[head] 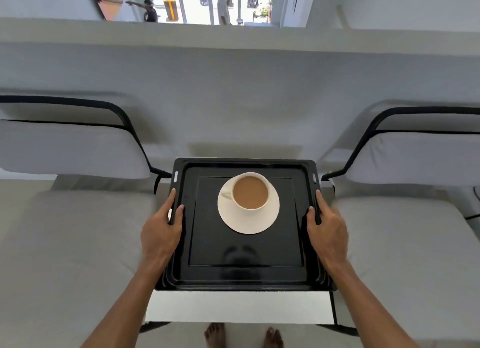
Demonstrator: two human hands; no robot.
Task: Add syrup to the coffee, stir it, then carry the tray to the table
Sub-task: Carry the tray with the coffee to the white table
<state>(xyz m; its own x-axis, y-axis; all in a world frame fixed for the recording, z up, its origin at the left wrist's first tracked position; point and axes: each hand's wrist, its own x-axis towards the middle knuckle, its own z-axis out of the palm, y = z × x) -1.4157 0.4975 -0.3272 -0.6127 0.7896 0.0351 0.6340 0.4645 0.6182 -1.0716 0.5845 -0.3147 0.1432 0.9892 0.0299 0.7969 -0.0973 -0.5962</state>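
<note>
Black tray (244, 275) over small white worktop (239, 306), left hand (162, 229) and right hand (327, 228) closed on opposite rims. Stiff, probably slick; full cup (250, 192) on saucer (248, 223) likely spills, slides if tilted.

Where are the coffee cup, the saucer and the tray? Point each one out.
coffee cup (250, 191), head view, on the coffee surface.
saucer (246, 223), head view, on its near rim.
tray (246, 251), head view, on its bare floor.
</note>
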